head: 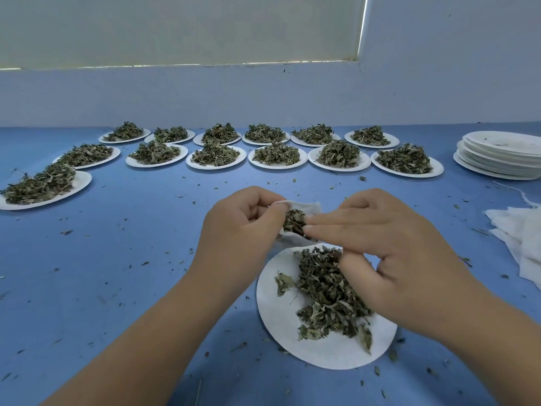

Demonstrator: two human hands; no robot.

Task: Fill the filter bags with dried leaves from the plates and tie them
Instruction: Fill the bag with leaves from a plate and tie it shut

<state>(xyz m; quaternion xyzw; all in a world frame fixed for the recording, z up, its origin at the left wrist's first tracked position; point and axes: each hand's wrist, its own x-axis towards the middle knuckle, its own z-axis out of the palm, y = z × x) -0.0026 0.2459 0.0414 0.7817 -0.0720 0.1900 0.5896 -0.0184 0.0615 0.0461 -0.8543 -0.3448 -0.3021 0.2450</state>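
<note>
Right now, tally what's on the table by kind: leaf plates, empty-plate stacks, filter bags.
plates of dried leaves: 14
stack of empty plates: 1 (number of plates in it can't be told)
filter bag held in the left hand: 1
pile of spare filter bags: 1
Total: 17

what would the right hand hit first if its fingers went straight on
The clump of dried leaves in the mouth of the filter bag that the left hand holds. The right hand seems to touch it with its fingertips, though depth is unclear.
</note>
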